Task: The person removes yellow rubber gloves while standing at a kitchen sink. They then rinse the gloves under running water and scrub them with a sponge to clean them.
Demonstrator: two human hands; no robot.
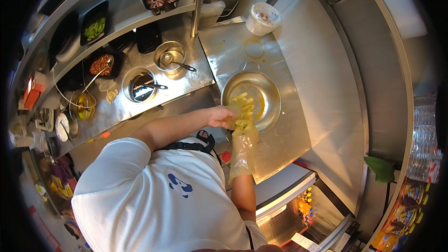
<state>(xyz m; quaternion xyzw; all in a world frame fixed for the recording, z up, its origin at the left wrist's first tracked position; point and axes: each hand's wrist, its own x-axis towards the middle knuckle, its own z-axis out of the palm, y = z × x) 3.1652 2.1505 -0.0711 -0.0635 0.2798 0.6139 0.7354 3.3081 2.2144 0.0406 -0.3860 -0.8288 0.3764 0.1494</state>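
My left hand (218, 116) is bare, its fingers at the cuff of a translucent yellow disposable glove (244, 105), gripping the thin material. The glove's fingers point up and away over a wide metal pan (274, 112). My right hand (244, 129) wears a similar yellow glove with a long loose cuff over the forearm; its curled fingers pinch the edge of the other glove, close beside my left hand. The two-handled pan sits on the steel counter (290, 140), with yellowish liquid residue inside. My fingertips are partly hidden by the glove material.
A white bucket (263, 19) stands at the counter's back. To the left are a pot of dark liquid (141, 85), a pot with a ladle (170, 56), a tray of peanuts (101, 65) and a glass bowl of oil (84, 106). A lit display fridge (287, 217) is at lower right.
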